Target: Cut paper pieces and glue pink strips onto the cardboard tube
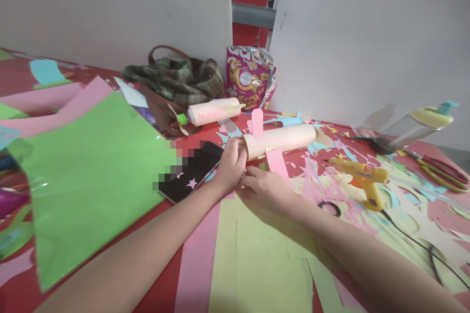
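Observation:
A cream paper tube lies on its side, with pink rounded strips sticking out above and below like wings. My left hand is closed at the tube's near left end, its fingers against the rim. Just below that end, my right hand has its fingers curled in close to the left thumb; whatever they pinch is hidden. Beneath my wrists are pale yellow paper sheets and a pink strip. A black phone or tablet with small pink stars on it rests left of my left hand.
A yellow glue gun with a black cord lies right, among paper scraps. Scissors and a clear bottle are farther right. A large green sheet covers the left. Behind are a paper-wrapped bottle, plaid bag and snack bag.

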`<state>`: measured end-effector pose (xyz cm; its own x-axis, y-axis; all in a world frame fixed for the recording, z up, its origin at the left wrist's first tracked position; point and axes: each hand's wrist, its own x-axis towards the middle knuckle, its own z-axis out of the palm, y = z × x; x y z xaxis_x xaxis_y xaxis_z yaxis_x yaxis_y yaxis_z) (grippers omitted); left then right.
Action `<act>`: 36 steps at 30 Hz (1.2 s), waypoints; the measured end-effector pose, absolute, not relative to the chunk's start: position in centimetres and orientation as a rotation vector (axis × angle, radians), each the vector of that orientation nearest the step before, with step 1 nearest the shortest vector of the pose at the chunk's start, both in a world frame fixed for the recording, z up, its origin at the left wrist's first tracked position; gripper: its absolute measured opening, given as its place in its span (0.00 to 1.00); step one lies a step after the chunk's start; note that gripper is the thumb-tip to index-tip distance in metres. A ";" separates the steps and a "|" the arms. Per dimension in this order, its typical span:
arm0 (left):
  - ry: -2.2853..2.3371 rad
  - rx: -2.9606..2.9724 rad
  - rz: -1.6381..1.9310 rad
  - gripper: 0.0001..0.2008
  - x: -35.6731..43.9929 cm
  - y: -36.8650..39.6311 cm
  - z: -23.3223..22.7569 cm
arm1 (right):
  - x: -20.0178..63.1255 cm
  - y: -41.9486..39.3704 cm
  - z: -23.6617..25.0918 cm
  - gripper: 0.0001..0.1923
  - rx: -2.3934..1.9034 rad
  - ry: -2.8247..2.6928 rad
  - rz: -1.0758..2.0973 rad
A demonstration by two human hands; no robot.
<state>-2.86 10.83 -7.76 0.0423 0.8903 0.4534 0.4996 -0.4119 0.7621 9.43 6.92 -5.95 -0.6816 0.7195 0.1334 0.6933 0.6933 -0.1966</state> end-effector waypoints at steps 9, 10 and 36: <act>1.408 1.917 1.310 0.07 -2.9 10.8 -7.7 | 9.0 6.4 -6.5 0.06 -1.169 -2.554 0.313; 1.407 1.916 1.308 0.07 -2.9 10.8 -7.7 | 9.0 6.4 -6.5 0.06 -1.176 -2.557 0.320; 1.408 1.897 1.289 0.07 -2.9 10.7 -7.5 | 9.0 6.5 -6.9 0.07 -1.234 -2.607 0.257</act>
<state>-2.86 10.72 -7.53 0.0441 0.9095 0.4134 0.4921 -0.3799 0.7833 8.95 6.48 -6.87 -0.6122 0.7773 0.1448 0.7342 0.6268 -0.2609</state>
